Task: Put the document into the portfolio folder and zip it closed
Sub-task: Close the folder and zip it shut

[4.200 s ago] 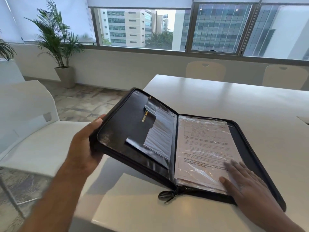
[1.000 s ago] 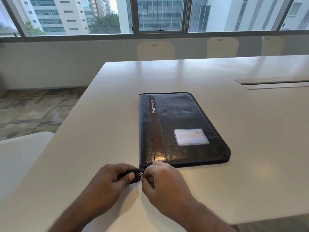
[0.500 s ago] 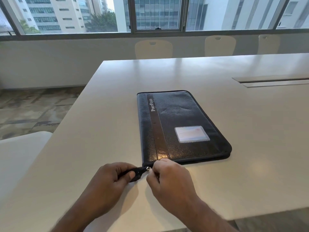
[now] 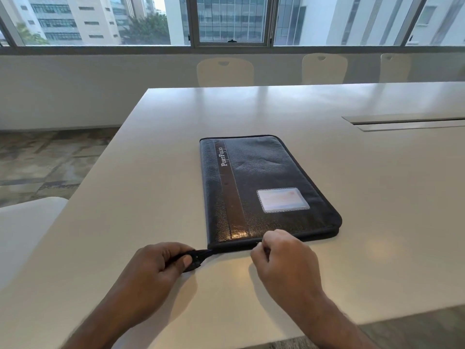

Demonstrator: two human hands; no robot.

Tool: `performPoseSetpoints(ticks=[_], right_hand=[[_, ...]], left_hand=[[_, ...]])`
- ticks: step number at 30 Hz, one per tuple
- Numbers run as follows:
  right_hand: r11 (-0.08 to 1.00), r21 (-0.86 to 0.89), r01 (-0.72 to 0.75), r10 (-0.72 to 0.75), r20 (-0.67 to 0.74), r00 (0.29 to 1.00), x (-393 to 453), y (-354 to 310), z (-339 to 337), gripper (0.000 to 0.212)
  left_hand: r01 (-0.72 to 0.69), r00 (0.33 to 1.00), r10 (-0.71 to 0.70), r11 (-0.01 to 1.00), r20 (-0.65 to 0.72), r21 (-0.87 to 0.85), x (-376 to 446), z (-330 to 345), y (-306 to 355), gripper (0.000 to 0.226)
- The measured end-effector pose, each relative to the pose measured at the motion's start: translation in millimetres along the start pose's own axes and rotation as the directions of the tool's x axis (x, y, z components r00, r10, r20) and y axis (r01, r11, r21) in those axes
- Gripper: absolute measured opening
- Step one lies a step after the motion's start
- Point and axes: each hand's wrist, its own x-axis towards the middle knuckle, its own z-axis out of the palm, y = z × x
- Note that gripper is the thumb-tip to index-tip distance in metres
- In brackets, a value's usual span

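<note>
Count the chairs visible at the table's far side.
3. Left chair sits behind the table's far left corner, middle chair to its right, right chair near the frame's right edge. Only backrests show; more may sit outside the frame.

You see grained, glossy black leather on the portfolio folder (image 4: 264,180), a clear plastic window near its zip edge, on a smooth satin-white table (image 4: 156,157).

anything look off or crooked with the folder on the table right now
Nothing stands out. The black leather portfolio folder lies closed and flat on the white table, with no paper poking out. The left hand grips the black zipper tail at the near left corner, and the right hand pinches at the near edge.
</note>
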Motion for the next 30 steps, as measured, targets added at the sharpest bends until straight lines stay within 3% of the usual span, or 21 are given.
performPoseSetpoints(ticks=[12,16,21,27,30], right_hand=[[0.998,0.014,-0.058,0.058,-0.059,0.997,3,39,-17,0.043],[0.999,0.035,-0.016,0.017,-0.047,0.999,2,43,-16,0.043],[0.996,0.061,0.059,-0.057,-0.028,0.998,2,42,-15,0.041],[0.990,0.095,0.108,-0.109,0.006,0.994,3,58,-21,0.036],[0.991,0.063,0.122,-0.123,0.018,0.992,6,68,-26,0.032]], left_hand=[[0.025,1.000,-0.024,0.997,-0.020,0.071,3,-6,7,0.032],[-0.160,0.958,0.218,0.945,-0.187,0.284,10,7,26,0.024],[-0.462,0.863,0.504,0.771,0.022,0.438,36,57,64,0.050],[-0.460,0.870,0.473,0.681,0.137,0.570,74,81,66,0.068],[-0.468,0.852,0.493,0.569,0.175,0.676,73,80,63,0.057]])
